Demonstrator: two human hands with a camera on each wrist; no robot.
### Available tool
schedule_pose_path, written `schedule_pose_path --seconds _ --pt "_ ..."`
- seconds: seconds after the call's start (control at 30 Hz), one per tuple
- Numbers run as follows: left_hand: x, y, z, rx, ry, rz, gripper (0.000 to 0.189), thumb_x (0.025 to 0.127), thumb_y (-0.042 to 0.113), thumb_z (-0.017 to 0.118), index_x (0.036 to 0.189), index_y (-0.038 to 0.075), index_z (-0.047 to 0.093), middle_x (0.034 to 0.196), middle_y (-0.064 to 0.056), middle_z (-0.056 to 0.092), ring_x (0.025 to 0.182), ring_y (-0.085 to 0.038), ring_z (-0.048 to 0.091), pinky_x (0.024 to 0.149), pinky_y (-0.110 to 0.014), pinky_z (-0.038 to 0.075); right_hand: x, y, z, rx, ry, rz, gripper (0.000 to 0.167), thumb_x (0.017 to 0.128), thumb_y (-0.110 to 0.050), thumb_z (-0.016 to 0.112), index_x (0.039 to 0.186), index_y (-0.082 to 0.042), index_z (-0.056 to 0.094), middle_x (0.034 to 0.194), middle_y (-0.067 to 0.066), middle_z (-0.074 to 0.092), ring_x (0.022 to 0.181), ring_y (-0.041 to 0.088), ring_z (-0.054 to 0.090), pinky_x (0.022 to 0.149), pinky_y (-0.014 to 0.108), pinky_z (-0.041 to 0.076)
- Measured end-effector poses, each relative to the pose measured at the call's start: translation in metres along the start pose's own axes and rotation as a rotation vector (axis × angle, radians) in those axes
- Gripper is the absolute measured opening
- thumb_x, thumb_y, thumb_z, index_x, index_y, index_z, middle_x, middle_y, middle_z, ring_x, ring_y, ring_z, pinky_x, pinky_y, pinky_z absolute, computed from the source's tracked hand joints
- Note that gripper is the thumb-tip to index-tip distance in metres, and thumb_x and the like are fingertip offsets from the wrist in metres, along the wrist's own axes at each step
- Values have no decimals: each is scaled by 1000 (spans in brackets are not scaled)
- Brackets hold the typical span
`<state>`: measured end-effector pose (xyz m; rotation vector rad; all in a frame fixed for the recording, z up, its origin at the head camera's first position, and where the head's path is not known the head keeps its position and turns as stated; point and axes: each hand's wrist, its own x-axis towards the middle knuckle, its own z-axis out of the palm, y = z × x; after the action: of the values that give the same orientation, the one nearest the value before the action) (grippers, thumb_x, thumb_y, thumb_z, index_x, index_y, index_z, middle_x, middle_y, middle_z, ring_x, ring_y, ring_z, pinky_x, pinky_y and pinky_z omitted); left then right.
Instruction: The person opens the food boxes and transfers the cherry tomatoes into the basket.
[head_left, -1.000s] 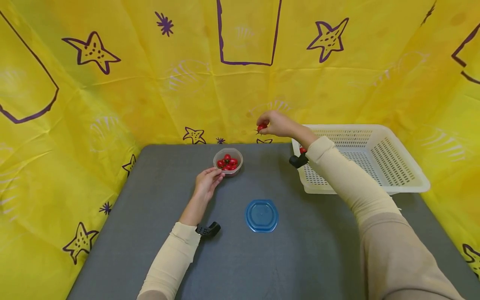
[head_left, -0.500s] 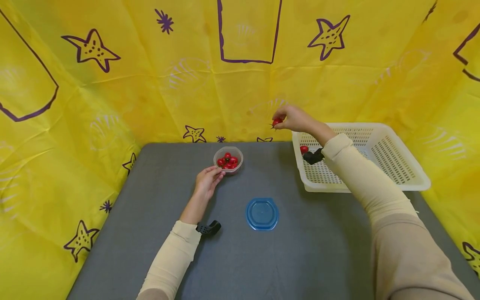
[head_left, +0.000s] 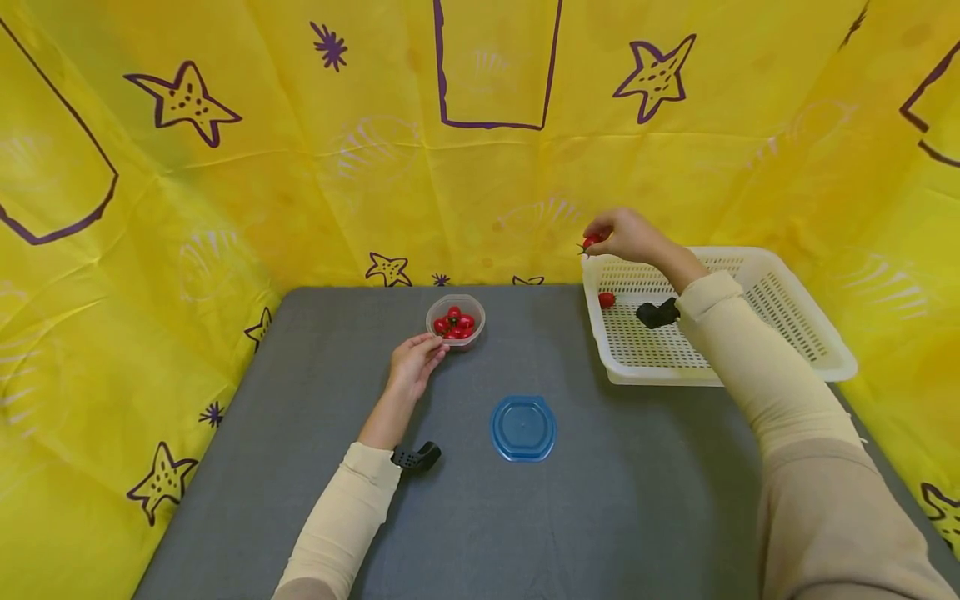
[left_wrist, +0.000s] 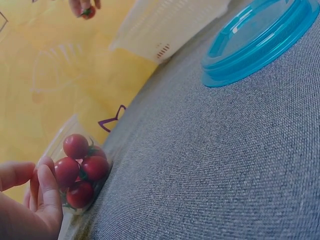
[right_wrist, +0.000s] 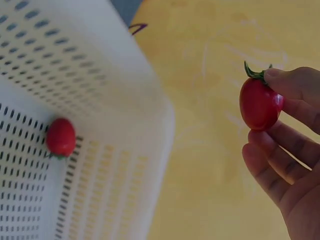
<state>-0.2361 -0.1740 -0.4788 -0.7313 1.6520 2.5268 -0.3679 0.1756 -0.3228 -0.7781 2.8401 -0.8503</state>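
My right hand (head_left: pixel 632 235) pinches a red cherry tomato (right_wrist: pixel 259 104) by its green-stemmed end between thumb and fingers. It is in the air by the basket's back left corner. A single cherry tomato (right_wrist: pixel 61 137) lies inside the white perforated basket (head_left: pixel 813 371), in its left corner. My left hand (head_left: pixel 411 363) grips the near left rim of a small clear plastic container (head_left: pixel 477 307). Several cherry tomatoes (left_wrist: pixel 76 146) are heaped in that container. Flat on the table, in front of the container, is a round blue lid (head_left: pixel 523 428).
A grey cloth covers the table (head_left: pixel 300 400). Yellow printed fabric (head_left: pixel 360 200) hangs along the back and both sides, right against the table's back edge. The basket takes up the table's back right corner.
My right hand has moved right with the cherry tomato, from beside the basket to over its back left corner. The left hand, container and lid stay in place.
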Motion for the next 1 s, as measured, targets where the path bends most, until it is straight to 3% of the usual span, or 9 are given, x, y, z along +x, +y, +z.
schedule_pose_path --seconds 0.27,0.5,0.77,1.0 --pt "0 -1 0 10 0 4 13 93 5 62 103 6 53 72 4 67 68 -7 68 70 -18 57 -10 31 -3 20 -28 120 31 89 -10 68 112 9 65 107 29 67 95 36 62 87 47 50" --pt "2 -2 0 5 0 1 15 93 4 62 104 6 52 73 3 67 69 -7 68 71 -18 57 -17 55 8 14 -88 193 28 88 -12 68 109 7 66 105 25 68 96 35 61 89 49 48" --pt "1 -2 0 -10 -1 7 15 94 3 61 104 6 51 71 3 67 67 -7 67 70 -18 57 -16 69 25 -18 -176 194 19 84 -8 70 98 5 68 85 14 72 83 27 62 73 35 48" --pt "-1 -2 1 -10 0 16 14 94 3 60 104 6 51 70 4 67 67 -7 67 70 -18 57 -13 74 41 -77 -308 179 14 81 -6 69 91 4 68 79 10 71 79 23 61 73 36 49"
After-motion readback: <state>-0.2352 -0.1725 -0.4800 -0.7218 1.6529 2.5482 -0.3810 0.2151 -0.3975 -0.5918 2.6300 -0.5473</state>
